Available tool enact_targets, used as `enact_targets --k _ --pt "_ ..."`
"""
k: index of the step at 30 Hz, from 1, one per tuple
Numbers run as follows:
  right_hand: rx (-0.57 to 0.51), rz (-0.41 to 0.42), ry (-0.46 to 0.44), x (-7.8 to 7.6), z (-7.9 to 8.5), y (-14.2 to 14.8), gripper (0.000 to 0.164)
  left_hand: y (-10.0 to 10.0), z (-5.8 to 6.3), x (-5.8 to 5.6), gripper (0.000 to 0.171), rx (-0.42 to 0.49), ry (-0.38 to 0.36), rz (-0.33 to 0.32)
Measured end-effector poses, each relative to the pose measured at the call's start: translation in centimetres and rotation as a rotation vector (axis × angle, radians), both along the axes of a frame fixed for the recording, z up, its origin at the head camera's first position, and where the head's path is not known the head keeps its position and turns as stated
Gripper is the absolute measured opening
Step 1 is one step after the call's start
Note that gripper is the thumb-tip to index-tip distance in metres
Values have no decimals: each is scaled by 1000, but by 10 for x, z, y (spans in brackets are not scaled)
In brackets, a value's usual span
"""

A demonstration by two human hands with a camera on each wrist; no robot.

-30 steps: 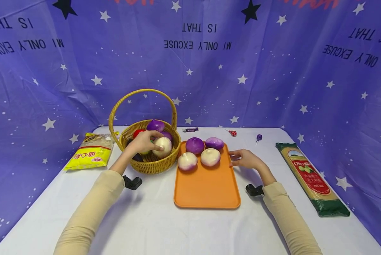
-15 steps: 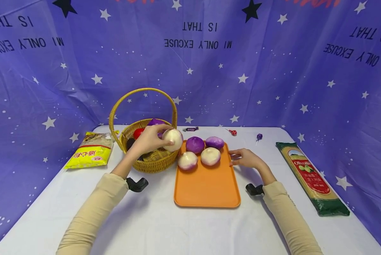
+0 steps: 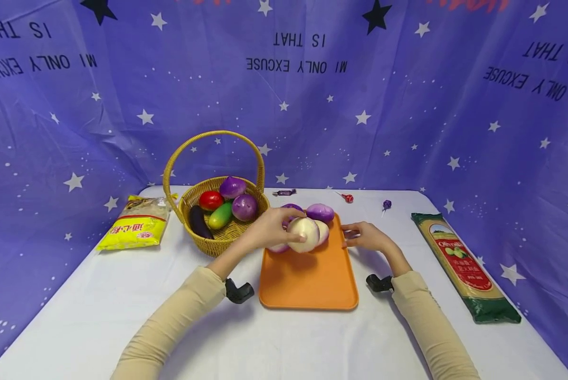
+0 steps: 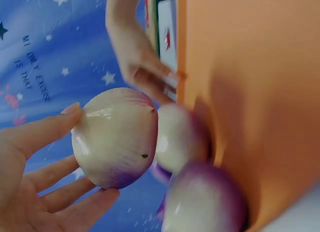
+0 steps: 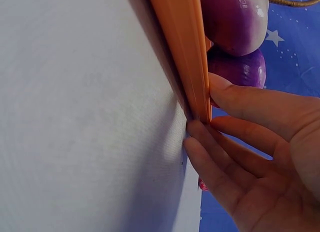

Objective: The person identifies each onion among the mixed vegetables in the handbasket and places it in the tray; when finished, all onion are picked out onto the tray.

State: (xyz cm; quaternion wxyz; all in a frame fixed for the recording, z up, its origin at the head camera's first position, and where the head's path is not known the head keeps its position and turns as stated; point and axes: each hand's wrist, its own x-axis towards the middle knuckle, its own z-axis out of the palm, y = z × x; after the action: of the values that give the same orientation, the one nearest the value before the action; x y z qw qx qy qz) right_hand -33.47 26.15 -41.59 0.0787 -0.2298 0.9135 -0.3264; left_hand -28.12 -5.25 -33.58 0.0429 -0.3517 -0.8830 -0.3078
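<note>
My left hand [image 3: 275, 228] holds a glossy white-and-purple turnip [image 3: 304, 235] above the orange tray [image 3: 308, 285]. The left wrist view has the thumb on one side of this turnip [image 4: 115, 137] and fingertips on the other. Several more turnips lie at the tray's far end; a purple one [image 3: 320, 212] is in plain sight, while the held turnip and left hand partly cover the others. At the tray's right edge, my right hand [image 3: 366, 236] pinches the rim. Up close in the right wrist view, its thumb [image 5: 222, 89] lies inside the rim [image 5: 187, 52] and fingertips outside.
A wicker basket [image 3: 227, 245] with a tall handle holds an eggplant [image 3: 199, 221], a red vegetable [image 3: 211, 200], a green one [image 3: 221, 215] and purple ones. A yellow bag [image 3: 136, 227] lies left, a pasta packet [image 3: 464, 264] right. Small wrapped candies [image 3: 347, 198] lie behind.
My left hand has lifted the turnip out of the basket and carried it right, over the tray. The right hand has stayed at the tray's edge.
</note>
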Motion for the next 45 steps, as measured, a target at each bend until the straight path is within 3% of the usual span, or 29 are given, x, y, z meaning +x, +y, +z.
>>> enact_targets --k 7,12,16,22,34,40,45 --pt "4 -7 -7 0 -1 -1 60 35 -28 6 53 1 -96 -35" --pt "3 2 -7 1 -1 -1 60 52 -43 8 54 -35 -97 -21" --pt "7 -1 -8 1 -1 -1 60 61 -50 9 56 -72 -64 -2" --pt "-6 -1 -16 2 0 0 60 63 -50 11 59 -81 -37 1" --pt "-11 -6 -17 1 -2 0 61 45 -46 10 60 -30 -51 -8" --pt "-12 -7 -15 1 -1 0 61 14 -33 10 55 2 -54 55" --pt "-8 2 -6 0 0 -1 60 -21 -16 1 50 29 -35 131"
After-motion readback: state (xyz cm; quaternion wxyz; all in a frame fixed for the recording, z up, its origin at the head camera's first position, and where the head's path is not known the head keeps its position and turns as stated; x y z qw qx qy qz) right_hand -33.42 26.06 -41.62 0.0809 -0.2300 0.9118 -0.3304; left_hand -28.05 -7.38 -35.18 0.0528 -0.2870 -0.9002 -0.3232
